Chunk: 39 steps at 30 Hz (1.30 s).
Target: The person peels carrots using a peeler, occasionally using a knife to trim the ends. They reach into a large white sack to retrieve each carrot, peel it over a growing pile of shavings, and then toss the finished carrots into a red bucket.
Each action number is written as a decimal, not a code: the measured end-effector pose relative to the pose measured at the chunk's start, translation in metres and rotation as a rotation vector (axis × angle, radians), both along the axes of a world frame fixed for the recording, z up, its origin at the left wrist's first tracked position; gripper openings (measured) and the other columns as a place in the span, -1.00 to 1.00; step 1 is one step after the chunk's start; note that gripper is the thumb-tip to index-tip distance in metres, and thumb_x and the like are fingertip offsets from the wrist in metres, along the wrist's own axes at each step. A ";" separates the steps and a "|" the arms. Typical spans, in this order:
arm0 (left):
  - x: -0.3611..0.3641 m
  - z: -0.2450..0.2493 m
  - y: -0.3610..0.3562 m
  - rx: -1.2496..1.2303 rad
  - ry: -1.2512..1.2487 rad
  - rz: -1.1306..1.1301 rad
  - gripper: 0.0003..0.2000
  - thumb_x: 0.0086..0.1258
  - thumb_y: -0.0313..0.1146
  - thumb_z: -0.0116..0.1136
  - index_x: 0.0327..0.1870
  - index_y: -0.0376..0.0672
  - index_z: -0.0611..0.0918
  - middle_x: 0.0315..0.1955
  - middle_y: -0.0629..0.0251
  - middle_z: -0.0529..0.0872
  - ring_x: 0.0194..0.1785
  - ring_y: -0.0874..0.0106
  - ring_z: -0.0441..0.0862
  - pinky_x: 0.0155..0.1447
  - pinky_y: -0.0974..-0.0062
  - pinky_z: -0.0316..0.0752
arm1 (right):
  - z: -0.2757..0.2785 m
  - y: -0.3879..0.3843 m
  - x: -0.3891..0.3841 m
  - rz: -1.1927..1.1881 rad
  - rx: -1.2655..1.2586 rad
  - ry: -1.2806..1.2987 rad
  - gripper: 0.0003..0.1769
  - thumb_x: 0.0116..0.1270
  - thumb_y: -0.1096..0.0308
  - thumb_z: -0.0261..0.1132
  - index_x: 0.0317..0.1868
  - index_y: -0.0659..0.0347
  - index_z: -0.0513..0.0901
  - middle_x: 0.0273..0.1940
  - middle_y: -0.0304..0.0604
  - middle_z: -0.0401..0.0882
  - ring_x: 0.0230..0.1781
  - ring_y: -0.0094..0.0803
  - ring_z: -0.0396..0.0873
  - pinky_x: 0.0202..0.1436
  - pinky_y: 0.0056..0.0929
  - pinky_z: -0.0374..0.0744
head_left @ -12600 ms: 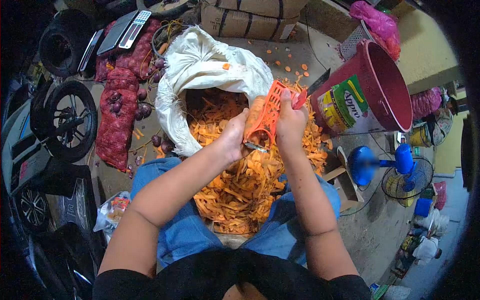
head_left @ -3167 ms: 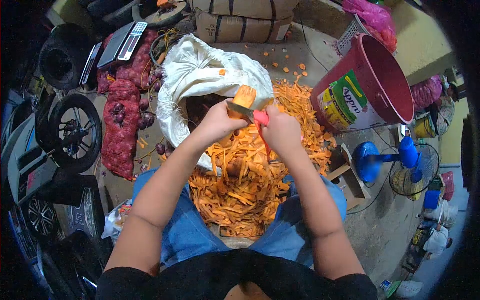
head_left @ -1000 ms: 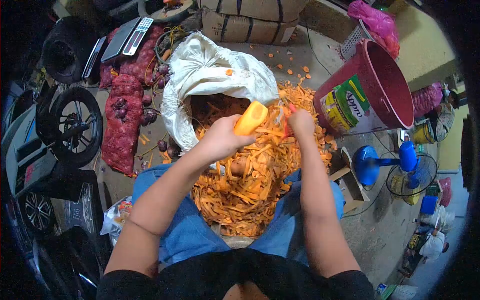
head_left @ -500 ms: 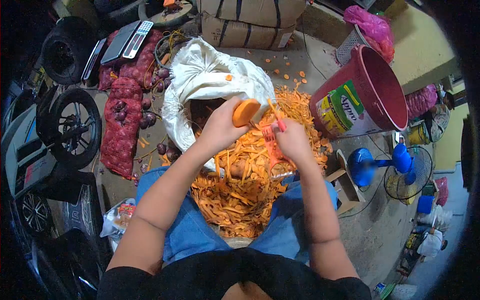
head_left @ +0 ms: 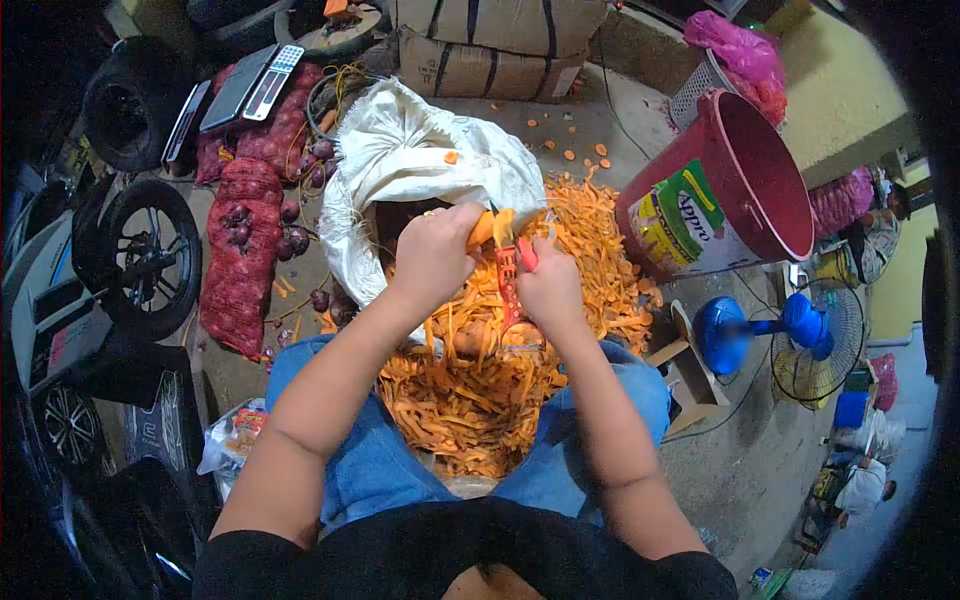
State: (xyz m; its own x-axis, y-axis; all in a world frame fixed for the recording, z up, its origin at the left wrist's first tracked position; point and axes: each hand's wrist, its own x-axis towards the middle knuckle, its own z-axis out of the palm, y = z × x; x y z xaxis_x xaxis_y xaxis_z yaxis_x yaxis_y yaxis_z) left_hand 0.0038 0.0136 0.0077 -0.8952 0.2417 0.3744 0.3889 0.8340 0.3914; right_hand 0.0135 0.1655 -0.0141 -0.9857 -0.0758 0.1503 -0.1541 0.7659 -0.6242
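My left hand is closed around a peeled orange carrot, its end pointing to the right. My right hand grips a red peeler with slots along its body; its upper end is against or very near the carrot's end. Below both hands lies a large heap of orange peelings, between my knees and spreading right. Just beyond my left hand, an open white woven sack has a dark interior, with a small carrot piece on its folded rim.
A dark red bucket leans at the right, near a blue fan and an open cardboard box. Red net bags of onions and a scale are at the left. Strapped bales stand behind; a person is far right.
My right hand and the peeler have moved left, up to the carrot. The carrot has turned, and less of it shows beyond my left hand.
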 end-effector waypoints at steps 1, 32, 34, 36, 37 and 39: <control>0.000 -0.002 0.001 0.001 -0.002 -0.003 -0.70 -0.22 -0.51 0.12 -0.36 -0.18 0.42 -0.54 0.18 0.52 -0.39 0.23 0.48 -0.38 0.36 0.37 | -0.002 0.001 -0.001 -0.019 -0.018 -0.014 -0.82 0.03 0.36 0.10 -0.57 0.31 0.39 -0.63 0.13 0.39 -0.55 0.07 0.37 -0.50 -0.15 0.32; -0.010 -0.005 -0.012 0.579 -0.620 -0.238 -0.61 -0.15 -0.50 0.18 -0.22 -0.28 0.39 -0.31 0.17 0.51 -0.23 0.45 0.49 -0.12 0.55 0.36 | -0.019 0.015 -0.028 -0.112 -1.231 -0.422 -0.85 0.16 0.38 0.06 -0.30 0.26 0.45 -0.46 -0.33 0.44 -0.48 -0.62 0.40 -0.37 -0.61 0.39; -0.011 -0.014 -0.005 0.453 -0.602 -0.280 -0.51 -0.20 -0.53 0.13 -0.11 -0.30 0.33 -0.29 0.20 0.49 -0.19 0.49 0.45 -0.08 0.57 0.33 | -0.028 0.017 -0.029 -0.076 -1.103 -0.390 -0.88 0.15 0.37 0.07 -0.36 0.23 0.46 -0.53 -0.36 0.39 -0.55 -0.63 0.34 -0.45 -0.62 0.35; -0.012 -0.016 0.000 0.504 -0.592 -0.277 -0.53 -0.23 -0.53 0.08 -0.14 -0.30 0.34 -0.32 0.15 0.50 -0.20 0.40 0.46 -0.09 0.53 0.32 | -0.031 0.015 -0.032 -0.036 -0.838 -0.295 -0.84 0.12 0.32 0.11 -0.52 0.23 0.45 -0.66 -0.45 0.25 -0.67 -0.68 0.17 -0.61 -0.63 0.22; -0.013 -0.017 0.002 0.554 -0.582 -0.270 -0.55 -0.26 -0.54 0.03 -0.18 -0.31 0.36 -0.35 0.10 0.51 -0.21 0.32 0.47 -0.09 0.49 0.31 | -0.025 0.014 -0.029 -0.037 -0.839 -0.293 -0.84 0.12 0.32 0.11 -0.52 0.23 0.45 -0.66 -0.45 0.25 -0.67 -0.68 0.17 -0.61 -0.63 0.22; -0.019 -0.024 -0.002 0.599 -0.566 -0.298 -0.56 -0.27 -0.53 0.00 -0.20 -0.30 0.38 -0.39 0.12 0.50 -0.26 0.33 0.46 -0.12 0.52 0.31 | -0.008 0.013 -0.021 0.046 -0.695 -0.216 -0.82 0.10 0.29 0.12 -0.49 0.24 0.44 -0.68 -0.34 0.31 -0.69 -0.58 0.20 -0.58 -0.59 0.26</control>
State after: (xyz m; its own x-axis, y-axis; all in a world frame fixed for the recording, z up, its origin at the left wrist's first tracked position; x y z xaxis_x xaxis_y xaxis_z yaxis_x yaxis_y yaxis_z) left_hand -0.0151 0.0120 -0.0164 -0.9159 0.4002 0.0318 0.1724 0.3205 0.9314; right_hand -0.0076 0.1785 -0.0216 -0.9970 -0.0756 -0.0185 0.0048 0.1774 -0.9841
